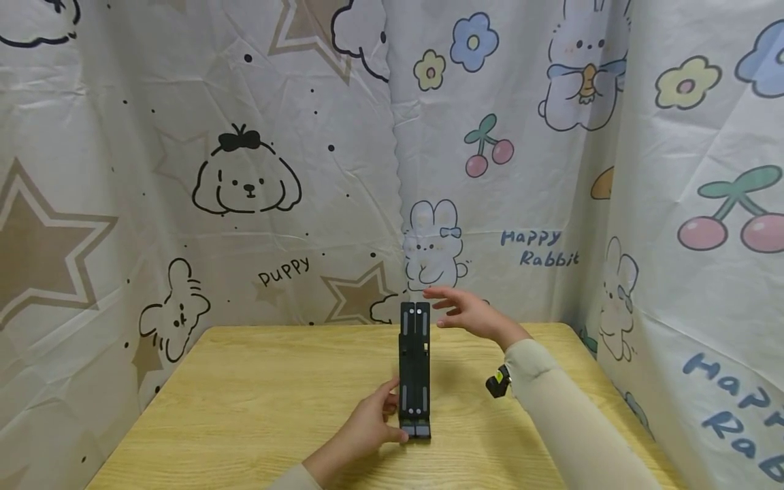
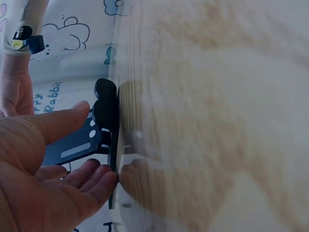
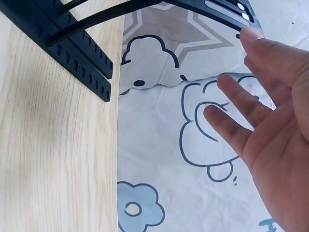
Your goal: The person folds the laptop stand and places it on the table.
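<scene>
A black folding laptop stand [image 1: 414, 367] stands on the wooden table, its narrow slatted support rising at a slant from the base. Grey pads line its two arms, and small lips sit at the lower front end. My left hand [image 1: 367, 422] is at the lower left of the stand, thumb by the front lip and fingers along the side. In the left wrist view, that hand's thumb and fingers [image 2: 99, 181] are spread apart beside the base. My right hand [image 1: 474, 316] hovers near the stand's upper end, fingers spread. The right wrist view shows the notched base rails [image 3: 72, 53] and a strut.
The light wooden table [image 1: 275, 395] extends around the stand. Printed curtains [image 1: 306, 170] with puppies, rabbits and stars hang behind it and at both sides. A small black camera [image 1: 499, 381] is strapped to the right wrist.
</scene>
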A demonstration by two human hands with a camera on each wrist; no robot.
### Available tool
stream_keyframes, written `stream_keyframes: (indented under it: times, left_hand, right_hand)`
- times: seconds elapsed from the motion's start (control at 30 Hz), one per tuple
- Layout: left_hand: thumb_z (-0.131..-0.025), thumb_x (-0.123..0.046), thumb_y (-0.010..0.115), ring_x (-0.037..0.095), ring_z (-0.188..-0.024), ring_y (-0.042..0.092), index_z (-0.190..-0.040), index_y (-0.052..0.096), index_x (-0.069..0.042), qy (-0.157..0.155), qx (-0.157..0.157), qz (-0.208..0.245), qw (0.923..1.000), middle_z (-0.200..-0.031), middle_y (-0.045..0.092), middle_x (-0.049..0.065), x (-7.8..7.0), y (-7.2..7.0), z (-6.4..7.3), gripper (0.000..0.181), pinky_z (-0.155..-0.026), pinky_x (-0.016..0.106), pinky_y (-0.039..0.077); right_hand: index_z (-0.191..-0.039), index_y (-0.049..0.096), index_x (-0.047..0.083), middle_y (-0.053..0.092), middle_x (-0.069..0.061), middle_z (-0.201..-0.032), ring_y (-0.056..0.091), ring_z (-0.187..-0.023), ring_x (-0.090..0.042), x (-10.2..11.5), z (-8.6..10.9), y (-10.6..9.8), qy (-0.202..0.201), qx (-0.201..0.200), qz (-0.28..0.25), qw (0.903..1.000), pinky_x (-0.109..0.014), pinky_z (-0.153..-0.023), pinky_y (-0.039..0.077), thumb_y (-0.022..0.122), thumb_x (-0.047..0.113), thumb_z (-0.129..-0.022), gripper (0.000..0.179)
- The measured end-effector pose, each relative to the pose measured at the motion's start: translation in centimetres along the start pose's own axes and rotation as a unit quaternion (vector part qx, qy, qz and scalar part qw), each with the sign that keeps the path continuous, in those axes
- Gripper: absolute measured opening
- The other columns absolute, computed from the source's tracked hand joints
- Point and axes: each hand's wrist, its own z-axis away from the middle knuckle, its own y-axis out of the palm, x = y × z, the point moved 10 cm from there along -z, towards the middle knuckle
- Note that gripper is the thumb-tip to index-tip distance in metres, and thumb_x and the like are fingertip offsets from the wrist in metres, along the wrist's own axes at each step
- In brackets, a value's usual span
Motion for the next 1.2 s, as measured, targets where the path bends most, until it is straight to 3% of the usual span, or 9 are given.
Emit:
stream_keyframes:
  times: [0.23,0.53,0.77,0.93,1.2]
  left_hand:
    - [-0.068,-0.003,0.094,0.035,-0.123,0.061,-0.158,0.033,-0.004,0.010,-0.008,-0.030,0.9995,-0.130,0.065,0.015,-0.3,0.1,-0.2,0.109,-0.105,0.052,0.050]
    - [-0.066,-0.009,0.097,0.036,-0.121,0.063,-0.158,0.033,-0.003,0.011,-0.013,-0.075,0.9971,-0.129,0.066,0.016,-0.7,0.3,-0.1,0.112,-0.106,0.050,0.049]
    - [-0.067,-0.009,0.096,0.032,-0.119,0.064,-0.159,0.034,-0.006,0.021,-0.015,-0.090,0.9956,-0.123,0.068,0.009,-1.1,0.4,-0.3,0.112,-0.107,0.050,0.049]
    - [-0.068,-0.010,0.096,0.025,-0.114,0.064,-0.159,0.034,-0.007,0.025,0.000,-0.099,0.9948,-0.123,0.067,0.005,-0.8,0.4,-0.6,0.110,-0.103,0.047,0.052]
    - [-0.072,-0.001,0.091,0.017,-0.111,0.062,-0.161,0.034,-0.015,0.031,0.042,-0.063,0.9967,-0.130,0.064,0.002,0.5,-0.1,-1.2,0.107,-0.093,0.037,0.057]
  right_hand:
    - [-0.153,0.049,0.028,0.046,-0.001,-0.158,0.047,-0.142,-0.034,0.2,-0.4,0.7,0.005,0.017,0.011,0.9998,-0.052,-0.107,0.050,0.066,0.006,-0.099,0.061]
    - [-0.151,0.053,0.025,0.049,-0.005,-0.156,0.052,-0.137,-0.036,0.0,-0.7,0.7,0.012,0.001,0.035,0.9993,-0.053,-0.103,0.053,0.068,0.007,-0.098,0.057]
    - [-0.146,0.059,0.022,0.060,-0.009,-0.145,0.061,-0.126,-0.036,-0.1,-0.5,0.3,0.007,-0.025,0.031,0.9992,-0.050,-0.100,0.055,0.070,0.008,-0.097,0.053]
    - [-0.144,0.061,0.024,0.062,-0.008,-0.142,0.063,-0.122,-0.038,-0.8,-0.2,0.1,0.009,-0.041,0.024,0.9988,-0.046,-0.096,0.058,0.072,0.008,-0.095,0.053]
    - [-0.144,0.062,0.021,0.068,-0.008,-0.132,0.068,-0.114,-0.034,-1.5,0.4,-0.4,0.019,-0.075,0.039,0.9963,-0.043,-0.093,0.059,0.075,0.011,-0.094,0.053]
